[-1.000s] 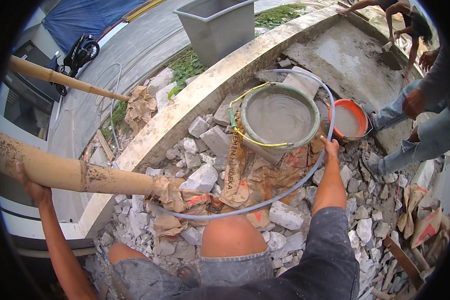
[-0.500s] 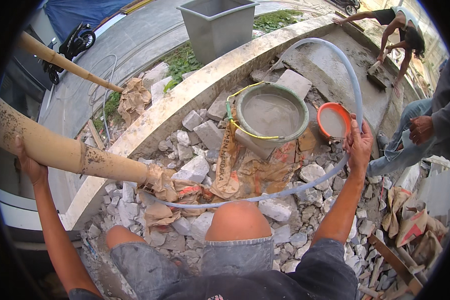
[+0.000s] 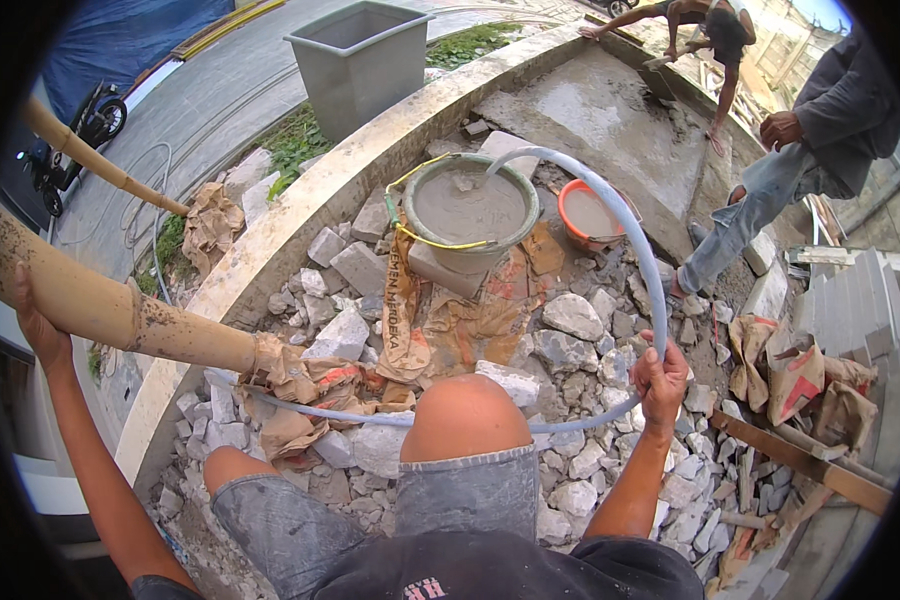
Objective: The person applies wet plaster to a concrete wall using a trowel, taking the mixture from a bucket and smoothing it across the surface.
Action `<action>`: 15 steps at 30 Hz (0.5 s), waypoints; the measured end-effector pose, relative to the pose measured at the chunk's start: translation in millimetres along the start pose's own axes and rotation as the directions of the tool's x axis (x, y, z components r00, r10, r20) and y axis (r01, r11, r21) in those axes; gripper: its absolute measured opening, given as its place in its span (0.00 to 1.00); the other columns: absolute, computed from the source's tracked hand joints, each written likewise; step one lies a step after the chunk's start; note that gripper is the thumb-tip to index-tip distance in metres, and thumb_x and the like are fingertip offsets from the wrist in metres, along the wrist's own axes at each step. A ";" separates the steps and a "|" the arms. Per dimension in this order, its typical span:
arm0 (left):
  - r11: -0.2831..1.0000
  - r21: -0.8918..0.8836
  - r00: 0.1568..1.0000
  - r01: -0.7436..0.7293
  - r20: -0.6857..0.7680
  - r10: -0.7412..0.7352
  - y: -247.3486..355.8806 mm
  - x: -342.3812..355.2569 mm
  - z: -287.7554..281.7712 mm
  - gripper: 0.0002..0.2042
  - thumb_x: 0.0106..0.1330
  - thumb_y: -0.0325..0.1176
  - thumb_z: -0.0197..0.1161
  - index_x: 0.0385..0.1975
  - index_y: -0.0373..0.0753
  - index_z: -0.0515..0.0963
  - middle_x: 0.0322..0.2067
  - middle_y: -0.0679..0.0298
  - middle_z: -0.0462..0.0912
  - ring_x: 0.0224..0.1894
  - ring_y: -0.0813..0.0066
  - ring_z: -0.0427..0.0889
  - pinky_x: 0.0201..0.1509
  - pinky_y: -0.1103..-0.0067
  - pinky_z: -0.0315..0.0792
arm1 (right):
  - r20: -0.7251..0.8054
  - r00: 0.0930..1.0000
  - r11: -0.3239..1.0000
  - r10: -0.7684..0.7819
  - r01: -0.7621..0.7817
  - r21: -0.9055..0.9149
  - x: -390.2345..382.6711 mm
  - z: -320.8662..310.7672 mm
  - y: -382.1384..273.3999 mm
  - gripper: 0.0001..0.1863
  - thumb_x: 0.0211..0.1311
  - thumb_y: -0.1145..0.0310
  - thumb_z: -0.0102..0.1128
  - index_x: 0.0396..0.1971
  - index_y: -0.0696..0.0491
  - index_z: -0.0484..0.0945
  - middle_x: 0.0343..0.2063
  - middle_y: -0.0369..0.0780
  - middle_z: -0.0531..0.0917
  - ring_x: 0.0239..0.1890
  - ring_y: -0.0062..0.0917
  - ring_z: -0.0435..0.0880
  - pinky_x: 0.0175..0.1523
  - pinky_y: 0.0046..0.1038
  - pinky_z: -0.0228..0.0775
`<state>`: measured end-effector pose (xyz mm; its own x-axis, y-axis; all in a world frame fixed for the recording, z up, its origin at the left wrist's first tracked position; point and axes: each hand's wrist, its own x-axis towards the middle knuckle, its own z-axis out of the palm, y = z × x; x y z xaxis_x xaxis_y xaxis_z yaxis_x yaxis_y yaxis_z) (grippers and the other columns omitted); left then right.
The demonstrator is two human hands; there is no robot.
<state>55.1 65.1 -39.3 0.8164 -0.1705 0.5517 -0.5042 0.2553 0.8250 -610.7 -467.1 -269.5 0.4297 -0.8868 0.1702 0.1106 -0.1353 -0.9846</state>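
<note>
My left hand (image 3: 47, 335) grips a thick bamboo pole (image 3: 180, 330), whose lower end is wrapped in crumpled brown paper. In my right hand (image 3: 662, 385) is a pale blue-grey hose (image 3: 638, 235), pinched near the thumb. From there it arcs up and over to the left, and its end points down into a green bucket (image 3: 518, 240) of grey, soupy mix. A disturbed spot shows on the mix near the hose end. The hose's other stretch passes behind my knee to the pole's foot. Beside the green bucket stands a smaller orange bucket (image 3: 573, 232) with grey liquid.
Broken rubble (image 3: 575, 315) and torn paper sacks (image 3: 405, 330) cover the ground around my legs. A low concrete wall (image 3: 225, 300) curves past, with a grey tub (image 3: 370, 90) beyond. Two people are at the far right, one bending over wet concrete (image 3: 590, 110). A plank (image 3: 800, 465) lies right.
The hose end has come from over the concrete slab to the green bucket's mouth. My right hand is lower, still holding the hose. The whole view has shifted; my left hand stays on the pole.
</note>
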 end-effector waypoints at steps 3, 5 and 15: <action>0.999 -0.012 0.999 -0.045 -0.003 0.045 -0.8 -0.7 -1.7 0.24 0.75 0.48 0.61 0.60 0.33 0.75 0.52 0.60 0.82 0.53 0.73 0.82 0.60 0.75 0.76 | -0.002 0.995 0.989 0.103 -0.102 -0.108 -9.8 12.4 18.6 0.19 0.74 0.62 0.63 0.56 0.58 0.80 0.19 0.26 0.71 0.16 0.08 0.62 0.22 0.17 0.55; 0.995 0.034 0.995 -0.095 0.005 0.095 -4.0 3.4 -0.8 0.23 0.76 0.46 0.60 0.60 0.33 0.76 0.52 0.60 0.81 0.53 0.74 0.82 0.61 0.76 0.75 | -0.004 0.979 0.944 0.202 -0.196 -0.266 -11.2 6.2 42.3 0.21 0.73 0.59 0.63 0.57 0.57 0.81 0.21 0.26 0.73 0.21 0.10 0.67 0.25 0.19 0.60; 0.945 0.156 0.958 -0.288 0.033 0.286 -4.3 -2.3 21.0 0.22 0.74 0.45 0.63 0.56 0.33 0.78 0.47 0.64 0.82 0.48 0.79 0.81 0.54 0.78 0.76 | -0.015 1.000 0.663 -0.025 0.006 -0.748 8.4 71.3 70.0 0.27 0.74 0.57 0.56 0.65 0.56 0.73 0.45 0.56 0.85 0.49 0.48 0.85 0.54 0.39 0.74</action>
<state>49.4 44.5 -41.6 0.6281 -0.1215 0.7686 -0.7554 0.1420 0.6397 -535.4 -452.5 -334.1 0.4137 -0.8895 0.1942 -0.5948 -0.4256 -0.6820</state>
